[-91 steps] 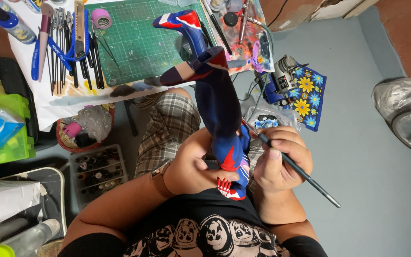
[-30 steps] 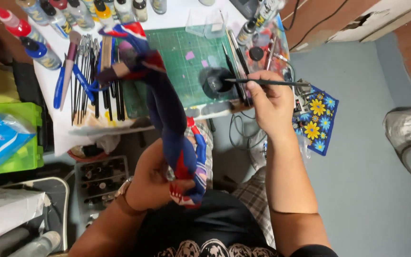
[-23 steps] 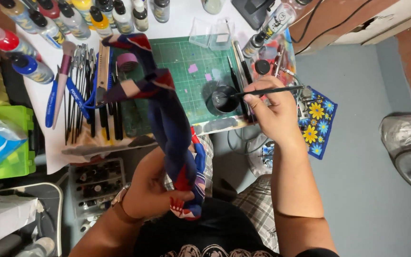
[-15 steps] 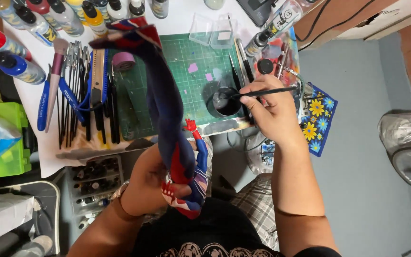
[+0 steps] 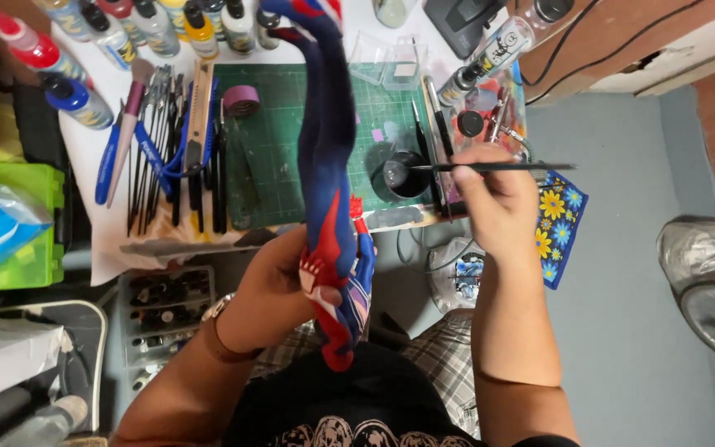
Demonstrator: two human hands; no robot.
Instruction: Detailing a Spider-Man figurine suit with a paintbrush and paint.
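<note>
My left hand (image 5: 273, 281) grips a tall blue and red painted figure (image 5: 330, 165) near its lower end, holding it upright over the desk edge. My right hand (image 5: 494, 194) holds a thin black paintbrush (image 5: 498, 167) level, its tip reaching into a small black cup (image 5: 401, 175) on the green cutting mat (image 5: 271, 136).
Several paint bottles (image 5: 109, 41) line the back of the white desk. Brushes, a knife and blue pliers (image 5: 167, 157) lie left of the mat, with a purple tape roll (image 5: 242, 100). A green box (image 5: 14, 215) sits at left, a flowered cloth (image 5: 558, 223) at right.
The figure has swung more upright and toward the middle of the view. My right hand stays at the black cup with the brush, shifted slightly as the view moved closer.
</note>
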